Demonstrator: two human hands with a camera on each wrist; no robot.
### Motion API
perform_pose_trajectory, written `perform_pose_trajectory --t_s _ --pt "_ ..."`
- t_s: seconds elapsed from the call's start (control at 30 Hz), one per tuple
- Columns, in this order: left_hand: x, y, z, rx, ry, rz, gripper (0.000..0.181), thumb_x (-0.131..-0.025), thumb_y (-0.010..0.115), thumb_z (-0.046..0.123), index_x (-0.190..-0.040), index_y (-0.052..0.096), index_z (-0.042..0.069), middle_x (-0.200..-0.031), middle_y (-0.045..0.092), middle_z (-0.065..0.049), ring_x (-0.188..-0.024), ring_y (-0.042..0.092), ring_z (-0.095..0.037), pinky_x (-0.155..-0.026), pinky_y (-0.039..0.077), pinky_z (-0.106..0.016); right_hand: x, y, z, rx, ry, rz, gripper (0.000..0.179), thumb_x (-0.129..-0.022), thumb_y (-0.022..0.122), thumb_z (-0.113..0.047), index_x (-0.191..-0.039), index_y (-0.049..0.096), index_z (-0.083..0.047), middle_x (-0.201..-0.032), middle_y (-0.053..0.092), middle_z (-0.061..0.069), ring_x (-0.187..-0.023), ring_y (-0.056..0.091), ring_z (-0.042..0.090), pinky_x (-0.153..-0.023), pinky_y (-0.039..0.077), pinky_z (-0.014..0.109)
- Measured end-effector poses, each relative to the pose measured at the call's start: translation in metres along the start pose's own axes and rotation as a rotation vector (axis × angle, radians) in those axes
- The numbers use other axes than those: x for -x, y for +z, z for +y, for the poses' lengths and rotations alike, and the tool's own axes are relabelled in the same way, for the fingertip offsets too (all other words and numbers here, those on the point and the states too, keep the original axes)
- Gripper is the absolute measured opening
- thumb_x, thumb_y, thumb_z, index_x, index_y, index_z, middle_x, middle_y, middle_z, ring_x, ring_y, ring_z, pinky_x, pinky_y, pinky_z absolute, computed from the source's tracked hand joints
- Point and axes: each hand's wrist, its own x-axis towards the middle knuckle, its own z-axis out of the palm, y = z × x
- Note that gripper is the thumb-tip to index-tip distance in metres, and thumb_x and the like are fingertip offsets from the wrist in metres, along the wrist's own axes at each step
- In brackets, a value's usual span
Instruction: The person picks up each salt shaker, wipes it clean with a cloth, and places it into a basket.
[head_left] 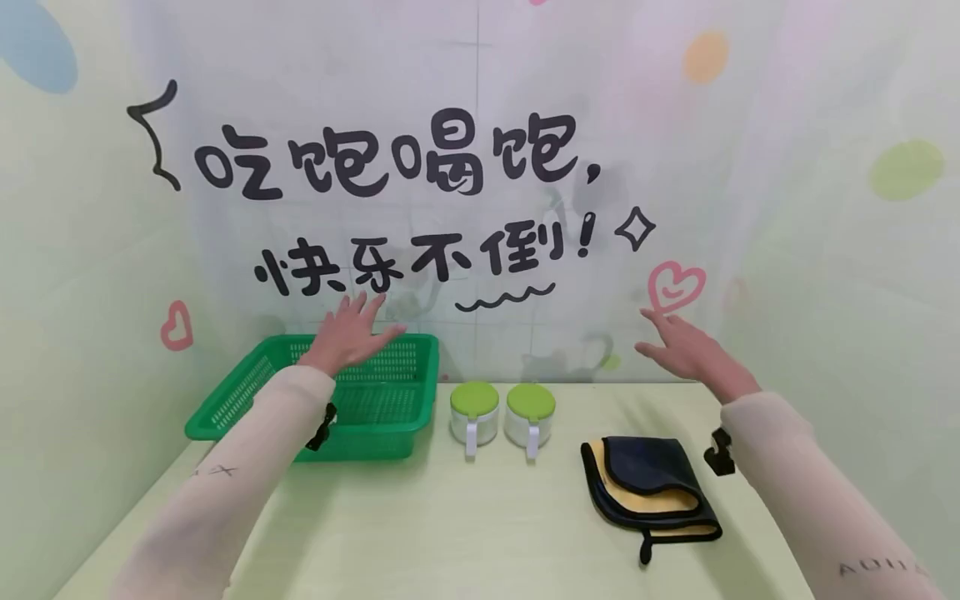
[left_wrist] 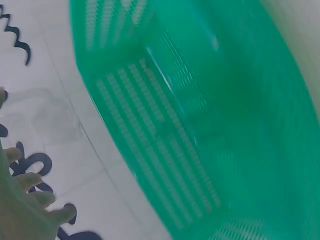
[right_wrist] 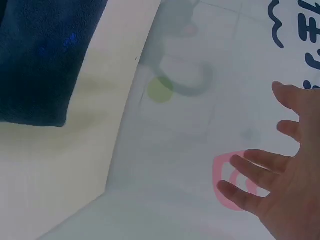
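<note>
My left hand hovers over the green plastic basket with its fingers spread and nothing in them. Slotted walls of that basket fill most of the left wrist view, and the fingers show at its lower left. On the right, my right hand is raised above the table's back edge, fingers extended and holding nothing. Nearest below it lies a folded cloth, dark blue with a yellow inner side and black edging. The right wrist view shows the cloth's dark corner and the spread right hand.
Two clear jars with green lids, the left jar and the right jar, stand side by side mid-table, white handles facing me. Behind the pale table hangs a white curtain with dark lettering and coloured shapes.
</note>
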Motion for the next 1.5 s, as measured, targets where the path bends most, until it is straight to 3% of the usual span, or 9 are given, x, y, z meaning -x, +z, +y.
perform_pose_trajectory --t_s 0.2,0.47,0.63,0.77,0.93,1.2,1.3,1.43,1.5 --pt "0.004 0.013 0.012 0.274 -0.030 -0.031 0.087 -0.101 0.052 0.058 -0.163 0.021 0.006 -0.168 0.021 -0.027 -0.154 0.023 -0.050 -0.121 0.024 -0.069 0.028 0.025 0.026 -0.059 0.028 -0.041 0.071 -0.104 0.056 -0.034 -0.152 0.032 0.012 -0.144 0.047 0.041 -0.131 0.047 0.059 -0.103 0.043 0.070" --pt "0.019 0.013 0.041 0.519 -0.094 0.031 0.071 -0.102 0.054 0.048 -0.158 0.035 0.009 -0.161 0.040 -0.023 -0.146 0.043 -0.043 -0.115 0.039 -0.061 0.060 0.068 0.050 -0.174 0.150 -0.124 0.073 -0.103 0.057 -0.041 -0.145 0.038 0.016 -0.130 0.056 0.040 -0.104 0.065 0.047 -0.080 0.057 0.053" --pt "0.020 0.016 0.074 0.666 -0.110 0.044 0.060 -0.102 0.056 0.044 -0.150 0.046 0.008 -0.148 0.054 -0.021 -0.128 0.061 -0.038 -0.107 0.048 -0.053 0.070 0.081 0.054 -0.301 0.306 -0.239 0.089 -0.097 0.062 -0.056 -0.142 0.036 0.016 -0.128 0.054 0.039 -0.100 0.066 0.041 -0.074 0.060 0.047" --pt "0.023 0.024 0.100 0.772 -0.115 0.027 0.052 -0.103 0.058 0.039 -0.143 0.053 0.006 -0.139 0.060 -0.020 -0.114 0.071 -0.035 -0.102 0.054 -0.047 0.071 0.091 0.053 -0.361 0.385 -0.285 0.070 -0.092 0.072 -0.049 -0.118 0.051 0.012 -0.111 0.060 0.028 -0.091 0.066 0.034 -0.072 0.060 0.046" --pt "0.031 0.037 0.130 0.903 -0.132 -0.036 0.043 -0.103 0.060 0.034 -0.136 0.057 0.006 -0.130 0.065 -0.019 -0.109 0.072 -0.032 -0.101 0.056 -0.045 0.069 0.106 0.055 -0.409 0.407 -0.260 0.037 -0.090 0.077 -0.030 -0.087 0.053 -0.002 -0.085 0.053 0.008 -0.077 0.058 0.023 -0.069 0.057 0.038" --pt "0.039 0.061 0.155 1.071 -0.166 -0.103 0.037 -0.101 0.062 0.025 -0.130 0.059 0.002 -0.122 0.065 -0.019 -0.105 0.072 -0.032 -0.097 0.059 -0.040 0.070 0.119 0.055 -0.471 0.453 -0.205 0.041 -0.088 0.078 -0.028 -0.073 0.042 -0.013 -0.076 0.043 0.002 -0.073 0.051 0.020 -0.068 0.052 0.036" --pt "0.043 0.070 0.161 1.100 -0.171 -0.128 0.035 -0.101 0.062 0.024 -0.128 0.060 0.001 -0.122 0.065 -0.021 -0.105 0.073 -0.033 -0.094 0.060 -0.038 0.074 0.120 0.054 -0.499 0.438 -0.206 0.035 -0.091 0.073 -0.029 -0.081 0.050 -0.005 -0.082 0.050 0.009 -0.081 0.054 0.024 -0.073 0.053 0.040" --pt "0.046 0.080 0.168 1.140 -0.188 -0.159 0.034 -0.101 0.062 0.023 -0.126 0.060 0.000 -0.125 0.064 -0.023 -0.106 0.072 -0.035 -0.093 0.060 -0.037 0.073 0.120 0.051 -0.505 0.386 -0.181 0.048 -0.096 0.065 -0.030 -0.113 0.050 0.012 -0.108 0.056 0.024 -0.097 0.057 0.033 -0.077 0.054 0.045" --pt "0.049 0.085 0.170 1.166 -0.201 -0.178 0.032 -0.101 0.061 0.021 -0.125 0.061 -0.001 -0.126 0.064 -0.024 -0.105 0.072 -0.033 -0.092 0.060 -0.036 0.072 0.119 0.048 -0.492 0.352 -0.150 0.047 -0.097 0.062 -0.029 -0.114 0.048 0.013 -0.109 0.056 0.028 -0.096 0.057 0.034 -0.076 0.052 0.044"
